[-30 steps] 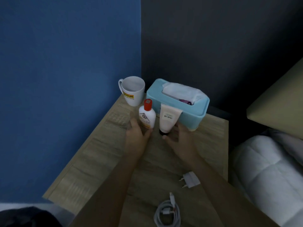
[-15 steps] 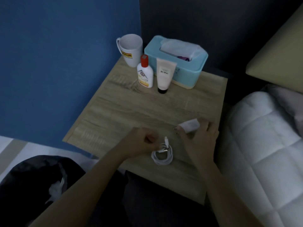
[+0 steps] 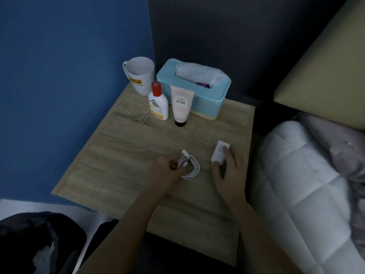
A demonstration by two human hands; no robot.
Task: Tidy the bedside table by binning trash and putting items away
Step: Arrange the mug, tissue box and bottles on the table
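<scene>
Left hand pinches the coiled cable, right hand grips the charger plug on the surface; mug, 2 lotions and tissue box apparently remain to sort

One head view only: from my head it looks forward and steeply down, close over the desk, wall corner ahead, bed right.

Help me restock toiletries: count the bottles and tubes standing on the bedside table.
2. A white bottle with a red cap stands beside the mug; a pale tube stands cap-down against the blue tissue box. None seems hidden.
</scene>
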